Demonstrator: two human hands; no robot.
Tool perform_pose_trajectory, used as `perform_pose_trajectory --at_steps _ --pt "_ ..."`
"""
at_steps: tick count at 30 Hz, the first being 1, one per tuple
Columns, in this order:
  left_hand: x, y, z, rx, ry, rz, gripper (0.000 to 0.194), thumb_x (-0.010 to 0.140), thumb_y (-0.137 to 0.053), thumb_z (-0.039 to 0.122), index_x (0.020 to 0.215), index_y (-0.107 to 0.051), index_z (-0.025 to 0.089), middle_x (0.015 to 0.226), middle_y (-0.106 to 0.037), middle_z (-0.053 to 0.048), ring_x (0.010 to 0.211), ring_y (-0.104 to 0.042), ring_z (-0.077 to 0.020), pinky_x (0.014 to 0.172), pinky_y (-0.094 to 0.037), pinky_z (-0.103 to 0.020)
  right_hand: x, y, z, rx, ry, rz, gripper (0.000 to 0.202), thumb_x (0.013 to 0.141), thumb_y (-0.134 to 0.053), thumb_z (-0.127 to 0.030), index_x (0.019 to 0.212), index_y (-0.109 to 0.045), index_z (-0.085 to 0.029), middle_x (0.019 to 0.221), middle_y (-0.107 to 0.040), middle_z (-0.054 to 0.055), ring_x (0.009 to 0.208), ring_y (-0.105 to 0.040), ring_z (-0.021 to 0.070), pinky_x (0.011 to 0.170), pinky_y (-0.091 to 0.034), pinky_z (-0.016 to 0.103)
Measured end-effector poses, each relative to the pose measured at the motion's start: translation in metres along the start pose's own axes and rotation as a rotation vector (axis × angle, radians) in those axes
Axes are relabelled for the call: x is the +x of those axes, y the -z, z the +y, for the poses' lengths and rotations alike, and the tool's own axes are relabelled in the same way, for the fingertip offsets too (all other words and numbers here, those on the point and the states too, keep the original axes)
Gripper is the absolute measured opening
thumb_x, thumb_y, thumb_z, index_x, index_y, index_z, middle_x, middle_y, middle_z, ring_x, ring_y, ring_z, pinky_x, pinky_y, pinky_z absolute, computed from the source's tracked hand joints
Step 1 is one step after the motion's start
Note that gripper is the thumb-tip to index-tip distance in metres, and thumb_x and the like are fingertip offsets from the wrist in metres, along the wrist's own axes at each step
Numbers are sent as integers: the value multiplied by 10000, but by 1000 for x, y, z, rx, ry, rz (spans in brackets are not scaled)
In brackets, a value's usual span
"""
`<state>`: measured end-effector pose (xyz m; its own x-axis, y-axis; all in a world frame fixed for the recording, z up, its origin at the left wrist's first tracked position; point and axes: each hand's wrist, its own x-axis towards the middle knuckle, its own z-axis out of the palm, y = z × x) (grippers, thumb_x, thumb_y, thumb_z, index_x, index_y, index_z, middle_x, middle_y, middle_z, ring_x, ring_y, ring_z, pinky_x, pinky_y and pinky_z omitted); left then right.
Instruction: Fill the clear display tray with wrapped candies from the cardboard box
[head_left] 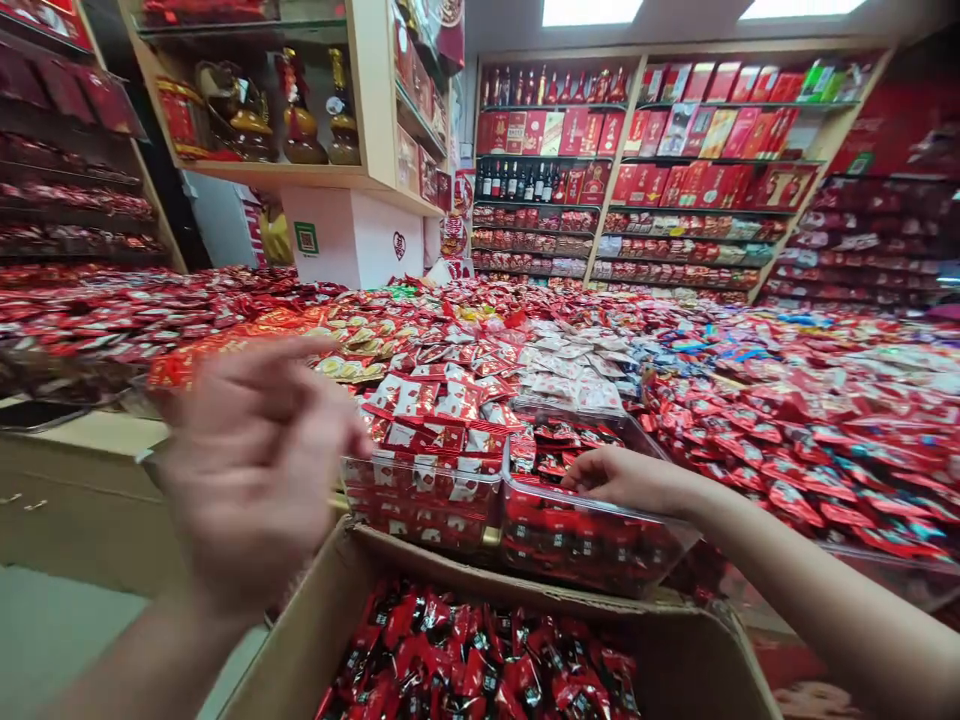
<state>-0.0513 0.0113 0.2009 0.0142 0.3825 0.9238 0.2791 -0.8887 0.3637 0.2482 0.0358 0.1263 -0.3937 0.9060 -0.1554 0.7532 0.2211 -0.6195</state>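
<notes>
My left hand is raised at the left, blurred by motion. Its fingers are loosely bent, with the thumb apart, and nothing shows in it. On the right, my right hand reaches into a clear plastic bin of red-and-black wrapped candies. Its fingers are bent close together among the candies; whatever they may hold is hidden. Below the bin stands an open cardboard box with many red-and-black wrapped candies in it.
Left of that bin sits another clear bin of red-and-white packets. Behind spread heaps of white packets and red packets. A dark phone-like slab lies on the left ledge. Shelves with bottles and red boxes line the back.
</notes>
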Motion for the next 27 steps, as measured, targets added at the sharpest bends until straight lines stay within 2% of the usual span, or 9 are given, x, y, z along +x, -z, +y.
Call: perform_pose_trajectory --at_steps 2,4,6,8,10,13,18,24,27 --pt "-10 -23 0 95 -119 -388 202 758 -526 108 931 -582 194 854 -601 -14 787 -557 -143 706 -470 -300 2 4 0 -30 -27 4 219 641 -506 -156 805 -651 -160 729 -655 14 654 -561 149 571 -418 223" --pt "-15 -52 -2 164 -214 -667 218 776 -488 112 948 -610 169 1014 -594 -71 963 -515 -182 843 -415 -337 1 9 0 -66 -59 20 208 609 -521 -134 759 -661 -165 711 -653 8 653 -552 146 570 -406 218" --pt "-12 -81 -9 194 -200 -825 231 795 -451 130 952 -620 133 1028 -604 -92 981 -515 -177 864 -395 -311 -1 14 -1 -103 -95 49 189 597 -524 -133 727 -657 -163 674 -644 7 617 -540 140 545 -393 218" --pt "-5 -108 -18 228 -146 -1100 255 803 -433 139 980 -616 134 994 -634 -75 936 -544 -164 829 -404 -275 -5 17 -2 -127 -123 84 180 601 -520 -151 730 -644 -159 640 -630 7 574 -526 133 513 -381 218" --pt "-1 -130 -25 246 -127 -1266 257 761 -472 118 950 -641 161 936 -665 -54 849 -583 -158 757 -422 -245 -8 16 -1 -136 -126 113 177 604 -514 -161 734 -635 -158 653 -628 9 586 -527 132 517 -382 216" --pt "2 -152 -26 282 -109 -1419 255 682 -530 94 868 -680 181 808 -697 -39 700 -607 -152 617 -423 -209 -10 10 4 -124 -115 125 181 597 -503 -157 722 -634 -163 682 -630 2 619 -530 128 531 -385 206" --pt "5 -168 -15 350 -84 -1596 202 616 -555 123 740 -705 177 607 -677 -15 486 -538 -123 427 -330 -198 -6 6 12 -92 -119 128 171 591 -495 -173 694 -632 -164 653 -616 -9 588 -511 115 489 -370 194" --pt "5 -176 -15 415 -109 -1587 239 586 -561 141 793 -680 150 683 -665 -34 559 -526 -142 450 -318 -214 -6 7 11 -83 -108 157 120 599 -536 -200 674 -620 -158 641 -611 -3 589 -507 119 486 -363 199" --pt "4 -177 -16 456 -83 -1613 203 571 -552 127 727 -680 148 615 -649 -23 531 -513 -139 447 -317 -215 -7 7 9 -83 -109 161 108 600 -547 -192 667 -623 -157 645 -618 1 600 -519 124 491 -365 200"
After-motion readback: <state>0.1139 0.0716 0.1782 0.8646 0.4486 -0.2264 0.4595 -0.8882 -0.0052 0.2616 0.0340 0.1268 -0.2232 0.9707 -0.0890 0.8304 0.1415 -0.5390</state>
